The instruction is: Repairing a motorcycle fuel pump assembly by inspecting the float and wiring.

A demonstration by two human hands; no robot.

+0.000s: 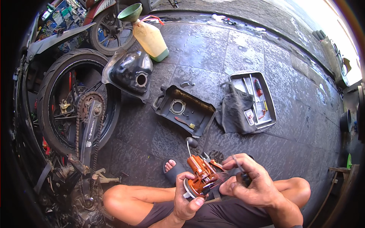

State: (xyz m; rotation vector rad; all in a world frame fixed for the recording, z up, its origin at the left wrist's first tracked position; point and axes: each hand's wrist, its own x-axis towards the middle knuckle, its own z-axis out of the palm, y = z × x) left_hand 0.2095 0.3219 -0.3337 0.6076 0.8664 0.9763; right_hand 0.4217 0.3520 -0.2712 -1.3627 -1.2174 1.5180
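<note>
My left hand is closed round the white-rimmed base of an orange fuel pump unit, held upright and slightly tilted above my lap. From its top a thin white wire arm runs up to a dark float. My right hand is to the right of the pump, fingers pinched on a thin dark strip or cable; its far end and the dark piece near the palm are blurred. Thin wires seem to run between the pump and these fingers. Behind the pump, a metal-tipped, orange-handled tool is partly hidden.
Ahead lies a black plastic tray with a metal ring and brush. Right of it, a toolbox lid holds screwdrivers and a dark cloth. A black fuel tank, funnel-topped jug and motorcycle wheel stand left.
</note>
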